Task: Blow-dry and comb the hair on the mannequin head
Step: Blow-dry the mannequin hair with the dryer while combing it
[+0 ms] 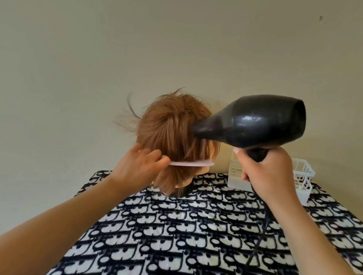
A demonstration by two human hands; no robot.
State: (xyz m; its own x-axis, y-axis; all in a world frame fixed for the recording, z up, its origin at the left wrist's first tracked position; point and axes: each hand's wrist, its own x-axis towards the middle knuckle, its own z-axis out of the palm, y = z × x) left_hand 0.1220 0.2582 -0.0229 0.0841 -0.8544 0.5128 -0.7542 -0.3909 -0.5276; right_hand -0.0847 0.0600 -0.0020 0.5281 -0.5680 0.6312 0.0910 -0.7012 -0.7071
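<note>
A mannequin head (172, 136) with short reddish-brown hair stands at the far end of the table, its back toward me. My left hand (140, 166) pinches a pale pink comb (191, 162) that lies level across the lower hair. My right hand (267, 169) grips the handle of a black hair dryer (254, 121). The dryer's nozzle points left and touches the hair on the right side of the head. Loose strands fly out to the left.
A black-and-white patterned cloth (189, 236) covers the table. A white plastic basket (299, 180) stands at the back right, behind my right hand. The dryer's black cord (257, 242) runs down over the cloth toward me. A plain beige wall is behind.
</note>
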